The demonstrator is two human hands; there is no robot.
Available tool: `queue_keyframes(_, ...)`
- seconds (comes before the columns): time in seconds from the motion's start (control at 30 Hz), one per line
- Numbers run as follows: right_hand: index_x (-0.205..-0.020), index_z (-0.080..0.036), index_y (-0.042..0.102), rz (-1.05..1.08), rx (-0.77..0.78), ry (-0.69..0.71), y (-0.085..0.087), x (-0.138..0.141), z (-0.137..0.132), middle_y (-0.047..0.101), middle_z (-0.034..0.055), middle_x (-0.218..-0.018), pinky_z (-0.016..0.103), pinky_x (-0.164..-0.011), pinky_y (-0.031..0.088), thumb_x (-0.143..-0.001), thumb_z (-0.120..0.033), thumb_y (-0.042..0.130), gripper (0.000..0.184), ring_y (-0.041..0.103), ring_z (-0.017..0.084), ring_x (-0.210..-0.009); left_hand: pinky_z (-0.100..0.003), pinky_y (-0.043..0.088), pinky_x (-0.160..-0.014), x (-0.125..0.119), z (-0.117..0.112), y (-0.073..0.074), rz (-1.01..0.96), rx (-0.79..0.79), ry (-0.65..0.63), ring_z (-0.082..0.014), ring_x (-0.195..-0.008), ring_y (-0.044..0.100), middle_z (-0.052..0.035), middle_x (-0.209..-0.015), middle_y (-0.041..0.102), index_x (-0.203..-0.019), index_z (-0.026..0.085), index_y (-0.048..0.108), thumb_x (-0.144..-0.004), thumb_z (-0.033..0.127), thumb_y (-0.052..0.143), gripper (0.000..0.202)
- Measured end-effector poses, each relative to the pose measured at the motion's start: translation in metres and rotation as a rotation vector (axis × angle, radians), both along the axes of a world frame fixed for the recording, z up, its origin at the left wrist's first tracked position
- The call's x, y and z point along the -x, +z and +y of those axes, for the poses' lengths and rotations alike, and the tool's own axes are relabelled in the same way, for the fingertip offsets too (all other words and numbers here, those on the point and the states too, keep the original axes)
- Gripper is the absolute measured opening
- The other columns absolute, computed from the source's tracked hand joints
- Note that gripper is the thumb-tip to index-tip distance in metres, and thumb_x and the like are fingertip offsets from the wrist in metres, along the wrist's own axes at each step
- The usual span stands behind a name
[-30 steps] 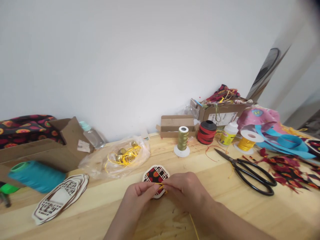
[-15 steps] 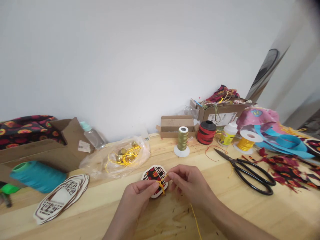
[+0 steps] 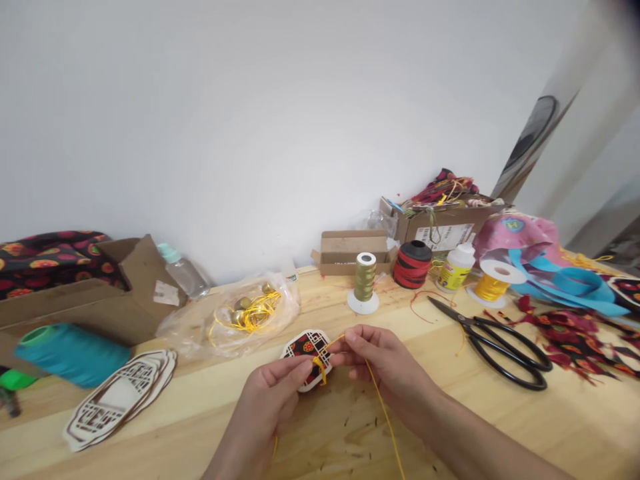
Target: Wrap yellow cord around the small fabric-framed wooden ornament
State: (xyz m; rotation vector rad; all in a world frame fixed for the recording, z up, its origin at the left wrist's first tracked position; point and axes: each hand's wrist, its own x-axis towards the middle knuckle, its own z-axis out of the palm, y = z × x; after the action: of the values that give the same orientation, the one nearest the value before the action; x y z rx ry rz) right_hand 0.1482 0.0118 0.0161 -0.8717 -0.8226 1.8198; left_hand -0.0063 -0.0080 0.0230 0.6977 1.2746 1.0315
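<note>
A small white-edged ornament (image 3: 306, 347) with a dark flowered fabric panel and lattice cut-outs lies just beyond my fingertips. Yellow cord (image 3: 383, 400) is knotted over its near right part, and a long end trails toward the near edge of the view. My left hand (image 3: 280, 383) pinches the knotted cord at the ornament's near side. With thumb and forefinger, my right hand (image 3: 375, 350) grips the cord just right of the ornament; its other fingers are curled. A short stretch of cord shows between the hands. Whether my left fingers also touch the ornament is hidden.
Large black scissors (image 3: 493, 343) lie at the right, beside fabric scraps (image 3: 565, 327). Behind stand an olive thread spool (image 3: 365, 280), a red spool (image 3: 413, 267), a glue bottle (image 3: 456, 270) and a yellow cord spool (image 3: 493, 287). Lattice cut-outs (image 3: 120, 400) and a bag of bells (image 3: 250, 313) lie left.
My right hand has drawn slightly up and to the right with the cord. The trailing cord now shows from its fingers downward. My left hand still pinches the knot.
</note>
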Motion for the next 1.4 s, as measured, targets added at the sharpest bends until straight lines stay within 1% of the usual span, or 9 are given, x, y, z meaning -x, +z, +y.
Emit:
queue_keyframes(0.13,-0.068,-0.011,0.054,0.024,0.025,-0.036,0.0,0.001,0.001,0.065,0.0061,-0.074,0.013,-0.048,0.04,-0.072,-0.029,0.057,0.018,0.061,0.009,-0.063,-0.013,0.023,-0.035,-0.001,-0.001,0.002,0.031,-0.028,0.012,-0.0033,-0.036,0.039,0.0025,-0.042,0.057,-0.064,0.011,0.066,-0.056,0.025,0.068,0.016)
queue_keyframes(0.23,-0.067,-0.011,0.056,0.023,0.017,-0.049,0.0,0.002,0.001,0.065,0.0051,-0.071,0.012,-0.046,0.039,-0.072,-0.028,0.057,0.018,0.06,0.008,-0.06,-0.016,0.036,-0.049,-0.002,-0.001,0.002,0.08,-0.056,0.002,-0.0099,-0.052,0.052,-0.0014,-0.054,0.064,-0.063,0.012,0.065,-0.055,0.024,0.069,0.015)
queue_keyframes(0.3,-0.068,-0.011,0.056,0.013,0.0,-0.043,0.0,0.002,0.001,0.065,0.0047,-0.071,0.012,-0.046,0.038,-0.071,-0.03,0.057,0.019,0.06,0.008,-0.06,-0.015,0.034,-0.045,0.0,-0.001,-0.001,0.132,-0.072,-0.012,-0.0077,-0.045,0.048,0.0022,-0.045,0.059,-0.062,0.012,0.064,-0.056,0.025,0.068,0.016)
queue_keyframes(0.4,-0.069,-0.012,0.056,-0.004,-0.025,-0.008,0.0,0.0,0.0,0.064,0.0048,-0.072,0.013,-0.046,0.038,-0.071,-0.032,0.057,0.02,0.06,0.009,-0.061,-0.012,0.019,-0.032,0.003,0.0,-0.007,0.182,-0.081,-0.07,-0.0013,-0.029,0.029,0.0095,-0.032,0.044,-0.061,0.013,0.062,-0.058,0.029,0.067,0.017)
queue_keyframes(0.47,-0.069,-0.011,0.057,-0.012,-0.031,0.02,-0.001,0.0,0.0,0.064,0.0052,-0.073,0.013,-0.045,0.037,-0.071,-0.033,0.057,0.022,0.059,0.009,-0.06,-0.011,0.024,-0.034,0.004,0.001,-0.01,0.199,-0.107,-0.115,-0.0017,-0.032,0.035,0.0076,-0.038,0.051,-0.062,0.013,0.062,-0.058,0.029,0.066,0.016)
queue_keyframes(0.6,-0.069,-0.011,0.058,-0.021,-0.026,0.044,-0.003,0.0,0.0,0.064,0.0054,-0.073,0.013,-0.044,0.036,-0.071,-0.034,0.056,0.023,0.057,0.007,-0.056,-0.016,0.039,-0.055,0.005,0.003,-0.009,0.236,-0.13,-0.151,-0.0101,-0.057,0.054,-0.0011,-0.061,0.067,-0.064,0.012,0.066,-0.058,0.027,0.066,0.016)
queue_keyframes(0.87,-0.067,-0.011,0.06,-0.025,0.025,0.019,-0.002,0.0,0.001,0.064,0.005,-0.07,0.013,-0.041,0.034,-0.068,-0.032,0.058,0.022,0.052,0.005,-0.05,-0.019,0.039,-0.056,0.004,0.002,-0.009,0.282,-0.118,-0.111,-0.0119,-0.057,0.055,-0.002,-0.06,0.069,-0.066,0.013,0.067,-0.058,0.029,0.065,0.019)
queue_keyframes(1.13,-0.064,-0.01,0.061,-0.1,0.063,-0.102,-0.011,0.001,0.005,0.062,0.0031,-0.062,0.011,-0.037,0.03,-0.067,-0.029,0.059,0.02,0.043,0.002,-0.041,-0.018,0.04,-0.052,0.004,0.003,-0.012,0.27,-0.139,-0.135,-0.0116,-0.052,0.056,-0.0018,-0.057,0.07,-0.062,0.013,0.068,-0.057,0.029,0.066,0.017)
queue_keyframes(1.4,-0.064,-0.012,0.058,-0.09,-0.053,0.005,-0.005,0.0,0.003,0.063,0.0035,-0.068,0.013,-0.037,0.03,-0.068,-0.036,0.057,0.025,0.048,0.004,-0.042,-0.018,0.042,-0.056,0.001,0.001,-0.008,0.358,-0.201,-0.138,-0.0134,-0.057,0.058,-0.0017,-0.06,0.071,-0.065,0.014,0.069,-0.058,0.029,0.065,0.017)
